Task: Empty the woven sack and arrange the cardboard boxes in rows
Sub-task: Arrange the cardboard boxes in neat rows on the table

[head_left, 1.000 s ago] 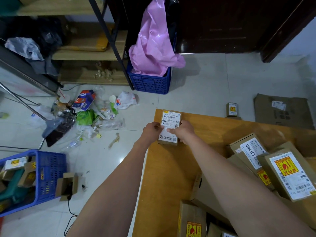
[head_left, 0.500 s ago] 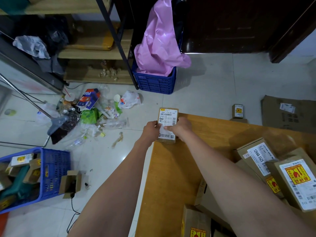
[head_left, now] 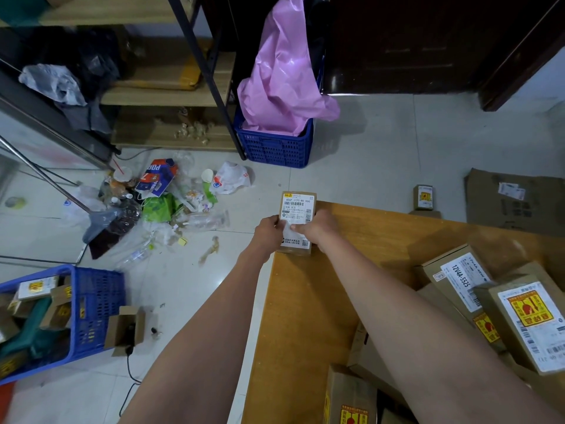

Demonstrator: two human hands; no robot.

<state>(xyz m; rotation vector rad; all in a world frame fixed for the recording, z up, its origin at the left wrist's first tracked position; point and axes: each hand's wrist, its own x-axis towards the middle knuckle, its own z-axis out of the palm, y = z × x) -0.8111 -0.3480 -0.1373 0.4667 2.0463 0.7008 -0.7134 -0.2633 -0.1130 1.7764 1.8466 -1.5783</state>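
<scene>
A small cardboard box (head_left: 297,206) with a white shipping label lies at the far left corner of the wooden table (head_left: 308,301), its far end past the table's corner. My left hand (head_left: 269,229) grips its left side and my right hand (head_left: 318,229) grips its right side, thumbs on the label. A loose heap of labelled cardboard boxes (head_left: 477,301) lies on the table's right part, with another box (head_left: 348,396) at the near edge. No woven sack is in view.
Left of the table, a litter pile (head_left: 159,209) and broom cover the tiled floor. A blue crate (head_left: 91,304) with boxes stands near left, an open carton (head_left: 125,328) beside it. A blue crate with pink plastic (head_left: 275,145) stands by shelves. A small box (head_left: 423,195) and flattened cardboard (head_left: 516,200) lie beyond the table.
Both hands have slid the small box away from me toward the table's far left corner, so its far end now sticks out past the corner.
</scene>
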